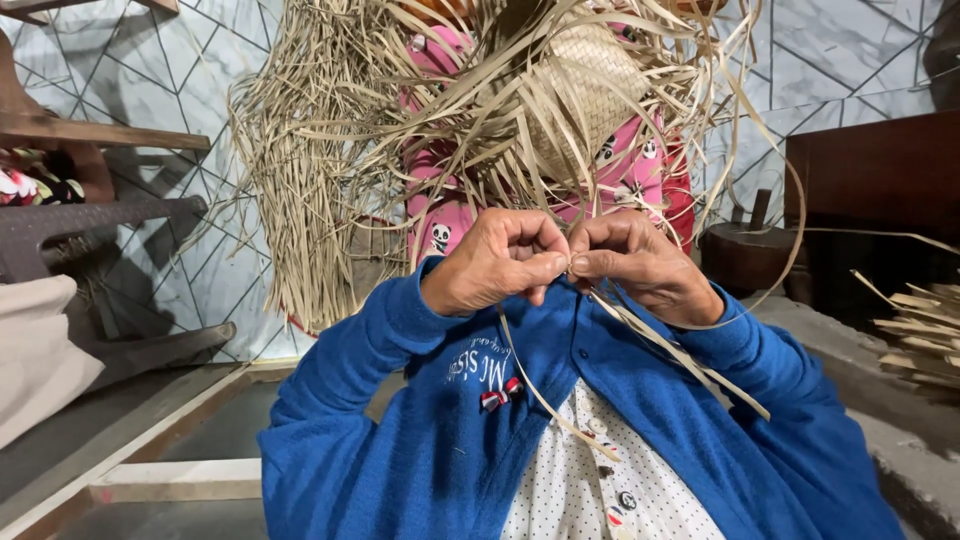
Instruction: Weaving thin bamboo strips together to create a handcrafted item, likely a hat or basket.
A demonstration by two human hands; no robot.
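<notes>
Both hands raised, knuckles up: left hand (497,262) and right hand (640,262) fingers pinching thin tan straw strips (640,335); half-woven straw piece (585,90) just above.

A bright blue buttoned cardigan (640,440) (small red bow on it) over a white dotted shirt (585,490).

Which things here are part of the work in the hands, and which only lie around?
In use:
- left hand and right hand, pinching thin straw strips
- woven straw piece with loose strands

Lying about:
- straw offcuts
- round wooden block
- dark chair
</notes>
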